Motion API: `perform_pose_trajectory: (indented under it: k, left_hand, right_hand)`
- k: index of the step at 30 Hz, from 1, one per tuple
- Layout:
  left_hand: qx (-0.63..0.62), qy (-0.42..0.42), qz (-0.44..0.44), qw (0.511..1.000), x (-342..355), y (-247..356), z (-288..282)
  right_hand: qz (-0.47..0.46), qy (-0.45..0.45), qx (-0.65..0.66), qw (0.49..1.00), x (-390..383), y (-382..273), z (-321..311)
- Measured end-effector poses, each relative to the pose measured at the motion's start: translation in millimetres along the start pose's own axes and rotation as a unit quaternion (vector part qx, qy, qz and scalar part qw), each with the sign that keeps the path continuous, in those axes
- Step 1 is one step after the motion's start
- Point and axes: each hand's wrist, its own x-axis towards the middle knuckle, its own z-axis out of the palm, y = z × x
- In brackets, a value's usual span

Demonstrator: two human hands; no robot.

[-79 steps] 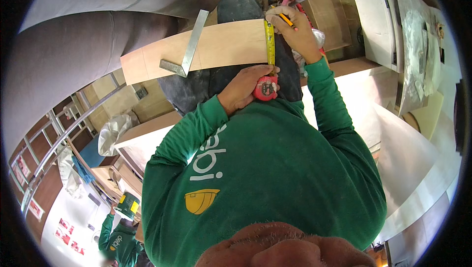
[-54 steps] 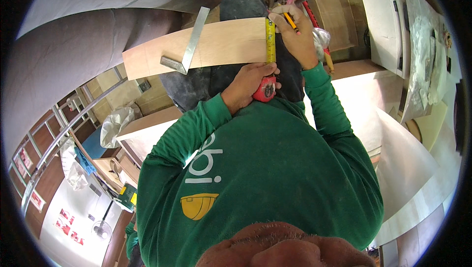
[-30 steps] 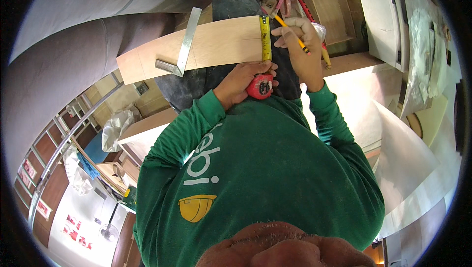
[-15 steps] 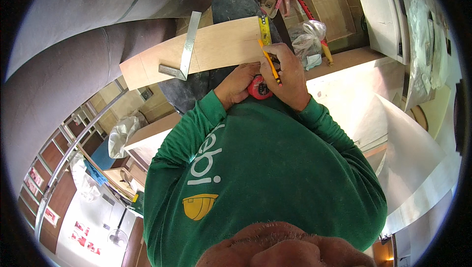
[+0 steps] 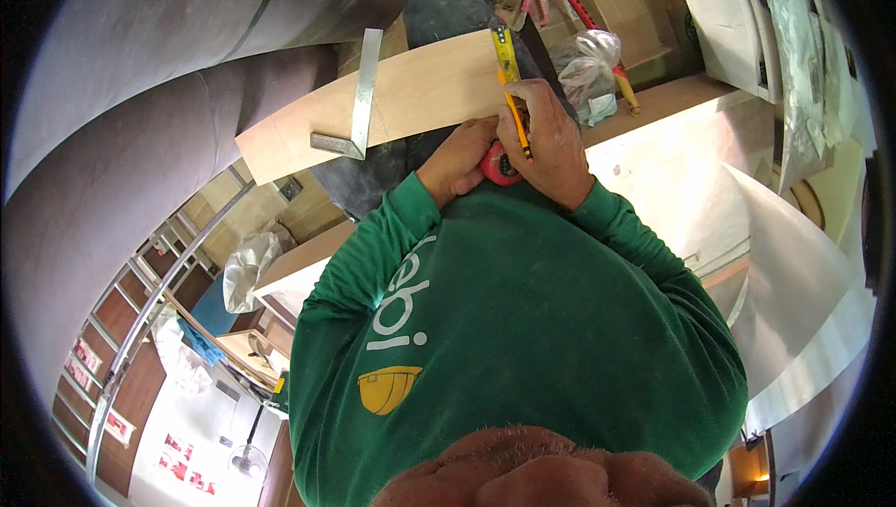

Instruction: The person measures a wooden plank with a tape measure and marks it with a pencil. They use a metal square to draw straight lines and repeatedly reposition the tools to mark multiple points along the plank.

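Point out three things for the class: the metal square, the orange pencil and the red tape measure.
Metal square (image 5: 365, 92): head view, on its long blade.
Orange pencil (image 5: 519, 126): head view, on its shaft.
Red tape measure (image 5: 502, 166): head view, on its rounded case.

Loose green long-sleeved top (image 5: 560, 311), snug green cuffs (image 5: 413, 206), white chest lettering (image 5: 401, 292), yellow helmet emblem (image 5: 388, 389), dusty dark trousers (image 5: 448, 11), bare hands (image 5: 553, 148)

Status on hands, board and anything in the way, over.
Left hand holding red tape measure; right hand gripping pencil. Board across legs. Metal square on board, clear of both hands.
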Motion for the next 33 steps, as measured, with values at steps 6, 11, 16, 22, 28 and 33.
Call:
perform_pose_trajectory:
  k: [6,11,16,22,28,33]
  left_hand:
    - [0.017,-0.039,0.009,0.999,2,-2,1]
    - [-0.033,-0.031,-0.005,0.999,19,-20,15]
    - [-0.044,-0.027,-0.002,0.999,26,-28,20]
    - [0.033,0.008,0.052,0.998,31,-38,29]
    - [-0.007,0.048,0.074,0.996,26,-40,43]
    - [0.005,0.042,0.070,0.997,28,-37,36]
  right_hand:
    - [0.015,0.007,0.018,1.000,2,-3,-8]
    - [-0.002,0.029,0.004,1.000,3,1,-13]
    - [0.029,0.026,0.049,0.998,-2,6,-19]
    - [0.058,0.060,0.090,0.992,-8,17,-19]
    - [0.068,0.070,0.114,0.989,-7,23,-18]
    - [0.060,0.061,0.094,0.992,-5,30,-18]
